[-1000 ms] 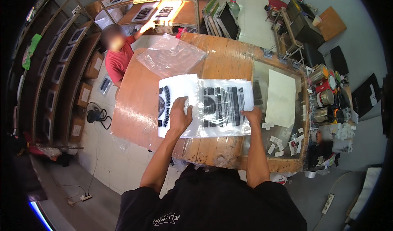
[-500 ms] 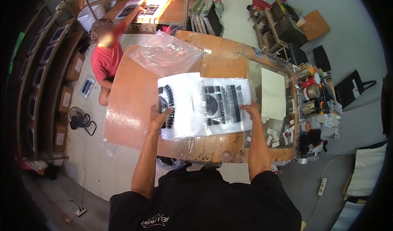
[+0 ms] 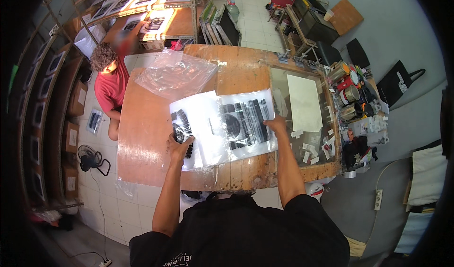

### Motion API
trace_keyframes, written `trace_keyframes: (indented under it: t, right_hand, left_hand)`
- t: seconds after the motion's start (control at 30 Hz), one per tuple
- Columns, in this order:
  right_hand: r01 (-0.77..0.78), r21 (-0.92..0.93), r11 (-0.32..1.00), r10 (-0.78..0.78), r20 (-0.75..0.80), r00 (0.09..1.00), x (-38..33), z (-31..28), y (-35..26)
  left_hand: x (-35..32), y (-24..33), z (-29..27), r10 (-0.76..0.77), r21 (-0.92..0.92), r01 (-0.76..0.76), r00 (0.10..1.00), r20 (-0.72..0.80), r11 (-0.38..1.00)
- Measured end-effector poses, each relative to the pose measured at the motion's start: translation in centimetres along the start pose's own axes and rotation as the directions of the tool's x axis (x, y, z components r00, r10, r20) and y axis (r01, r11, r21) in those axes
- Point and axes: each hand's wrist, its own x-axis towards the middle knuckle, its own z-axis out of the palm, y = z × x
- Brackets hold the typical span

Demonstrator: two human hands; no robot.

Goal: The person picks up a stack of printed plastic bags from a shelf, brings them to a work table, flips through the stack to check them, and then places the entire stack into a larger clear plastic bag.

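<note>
Both my hands grip a wide white printed sheet (image 3: 205, 129) with black patterns on its left and right parts. Its right half looks glossy, as if under clear plastic; whether it is one sheet or several I cannot tell. My left hand (image 3: 179, 147) pinches the lower left edge, thumb on top and fingers mostly beneath. At the right edge, my right hand (image 3: 276, 124) holds it the same way. The sheet lies over or just above the wooden table (image 3: 142, 139), tilted slightly up to the right. A crumpled clear plastic bag (image 3: 177, 73) lies just beyond it.
A glass panel (image 3: 305, 146) with a pale paper sheet (image 3: 304, 101) and small scraps is at the table's right. Cans (image 3: 349, 94) crowd beyond that edge. A person in a red shirt (image 3: 111, 89) sits at left, reaching to a shelf (image 3: 182, 23) of prints. A fan (image 3: 89, 160) stands on the floor.
The whole view has shifted, so the table and shelves appear further left. The sheet in my hands has turned slightly, its right side higher. Both hands keep their grip.
</note>
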Motion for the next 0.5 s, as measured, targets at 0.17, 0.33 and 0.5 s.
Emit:
trace_keyframes:
  t: [0.17, 0.33, 0.5]
  right_hand:
    - [0.026, 0.08, 0.996, -0.027, 0.009, 1.0, -1.4, -0.1, -2.5]
    - [-0.077, 0.354, 0.932, -0.001, 0.214, 0.977, -0.2, -1.9, 0.5]
    - [0.006, 0.153, 0.988, -0.043, 0.236, 0.971, 1.8, -1.4, 1.4]
  left_hand:
    - [1.4, -1.7, 0.1, 0.003, -0.029, -0.002, 1.0, 0.009, 1.0]
    - [1.0, -1.0, 0.2, -0.012, -0.041, 0.013, 1.0, 0.029, 0.999]
    - [1.5, -1.7, 0.5, 0.026, -0.032, -0.027, 0.999, -0.045, 0.999]
